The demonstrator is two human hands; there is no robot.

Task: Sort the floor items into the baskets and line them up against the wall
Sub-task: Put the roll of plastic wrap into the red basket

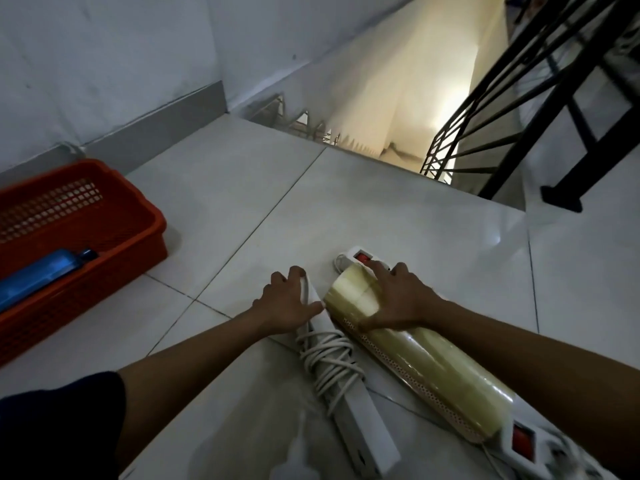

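Observation:
A long stack of yellowish clear tape rolls [422,365] lies on the floor tiles, running from centre to lower right. My right hand [398,299] grips its far end, fingers spread over the top. Left of it lies a white power strip [349,396] with its cord wound round the middle; my left hand [287,303] curls round its far end. A red mesh basket [152,216] stands at the left near the wall, with a blue bottle [45,275] lying inside.
Another white power strip with a red switch [360,257] pokes out beyond the tape stack, and a third [526,445] lies at the lower right. An open stairwell [388,109] drops just ahead, with black railing [519,98] on its right. A grey skirting [152,133] runs along the wall.

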